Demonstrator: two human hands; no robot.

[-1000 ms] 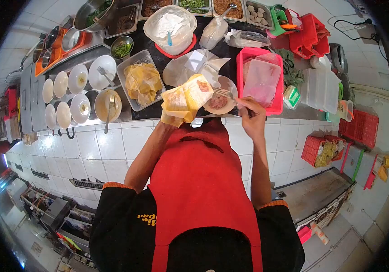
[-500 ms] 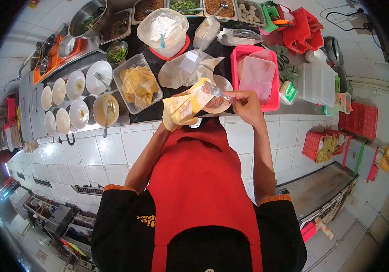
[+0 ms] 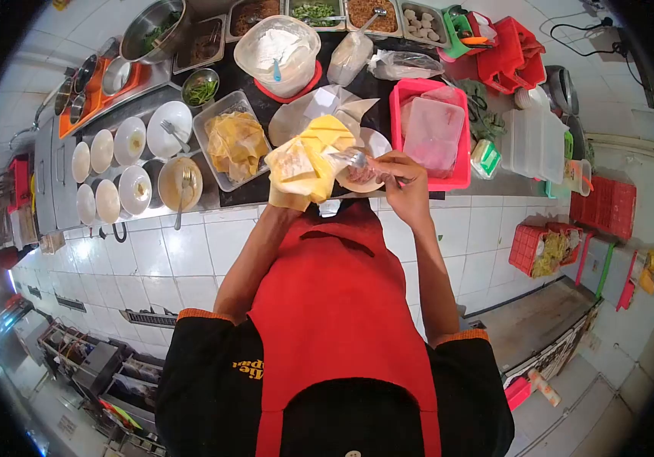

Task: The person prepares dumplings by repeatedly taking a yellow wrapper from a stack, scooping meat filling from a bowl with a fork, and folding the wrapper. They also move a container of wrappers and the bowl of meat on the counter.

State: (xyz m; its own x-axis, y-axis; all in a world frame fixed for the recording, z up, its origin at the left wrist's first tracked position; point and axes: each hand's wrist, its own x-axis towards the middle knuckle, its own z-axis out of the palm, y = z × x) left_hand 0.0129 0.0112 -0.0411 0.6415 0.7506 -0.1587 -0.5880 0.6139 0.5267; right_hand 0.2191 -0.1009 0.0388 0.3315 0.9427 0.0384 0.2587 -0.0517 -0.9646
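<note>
My left hand (image 3: 284, 215) holds a stack of yellow wonton wrappers (image 3: 325, 139) at the counter's near edge. Most of its fingers are hidden under the sheets. Pinched in my right hand (image 3: 401, 177) is a small metal spoon (image 3: 357, 158), its head at the right side of the wrappers. Beneath the spoon and right hand stands a pale bowl of pinkish minced meat (image 3: 359, 177). More wrappers (image 3: 231, 145) lie in a clear plastic tub (image 3: 260, 169) to the left. Behind the stack is crumpled brown paper (image 3: 290, 120).
A pink basket (image 3: 460, 181) with a lidded plastic box stands right of the meat. White bowls (image 3: 130, 139), some with forks, cover the left counter. A tub of white powder (image 3: 302, 75) sits behind, before metal trays of ingredients (image 3: 315, 11). Red crates (image 3: 602, 204) are at far right.
The wrappers in my left hand have tilted flatter, showing more of their top face. My right hand and the spoon have shifted slightly left and down, and the meat smear is no longer visible on the wrapper.
</note>
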